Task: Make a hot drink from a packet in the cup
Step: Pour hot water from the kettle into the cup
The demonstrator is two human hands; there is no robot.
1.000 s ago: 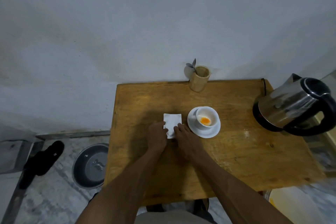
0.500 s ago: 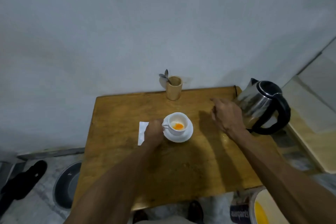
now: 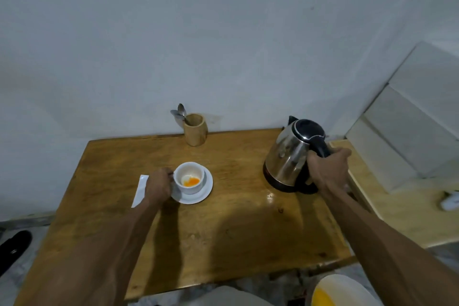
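Note:
A white cup (image 3: pixel 189 177) with orange and white powder in its bottom stands on a white saucer (image 3: pixel 205 192) in the middle of the wooden table (image 3: pixel 223 231). My left hand (image 3: pixel 159 186) grips the cup at its left side, where the handle is hidden. A white packet (image 3: pixel 140 190) lies flat just left of that hand. At the table's right edge stands a steel kettle (image 3: pixel 288 154) with a black lid and base. My right hand (image 3: pixel 327 169) is closed around its black handle.
A wooden holder (image 3: pixel 195 129) with spoons stands at the table's back edge against the wall. A pale counter (image 3: pixel 409 208) adjoins the table on the right. A yellow-filled bucket (image 3: pixel 340 290) sits on the floor at the lower right, a black shoe (image 3: pixel 13 248) at the left.
My right hand left the packet, crossed to the right and closed on the kettle handle. My left hand moved from the packet to the cup. The view has swung right.

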